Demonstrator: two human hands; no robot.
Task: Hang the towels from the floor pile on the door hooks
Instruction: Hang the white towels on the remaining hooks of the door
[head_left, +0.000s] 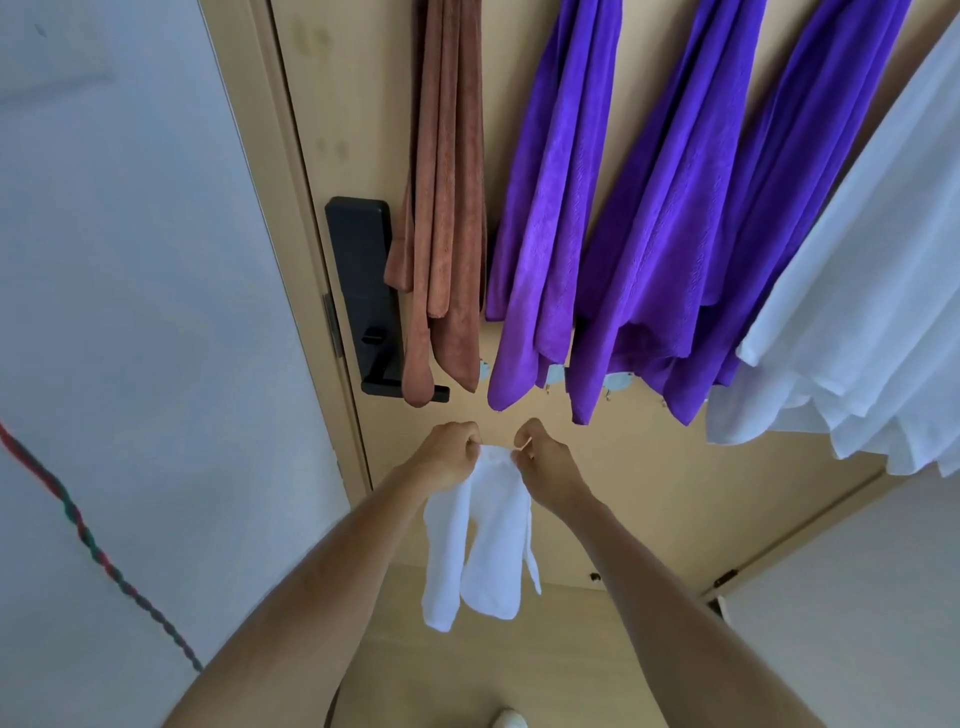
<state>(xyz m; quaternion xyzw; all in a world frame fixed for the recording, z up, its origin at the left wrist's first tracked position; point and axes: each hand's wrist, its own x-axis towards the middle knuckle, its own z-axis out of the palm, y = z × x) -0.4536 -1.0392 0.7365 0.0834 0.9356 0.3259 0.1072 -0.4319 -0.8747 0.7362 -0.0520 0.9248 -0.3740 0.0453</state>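
The top edge cuts off the hanging towels (561, 208), hiding their hooks; lower hooks (555, 375) peek out, mostly covered.

Black electronic lock (366, 291) with lever handle, mounted at door edge. Grey-white wall (130, 312) at left; a red-and-green twisted cord (83, 530) runs diagonally across it. White shoe tip (506, 718) at bottom edge
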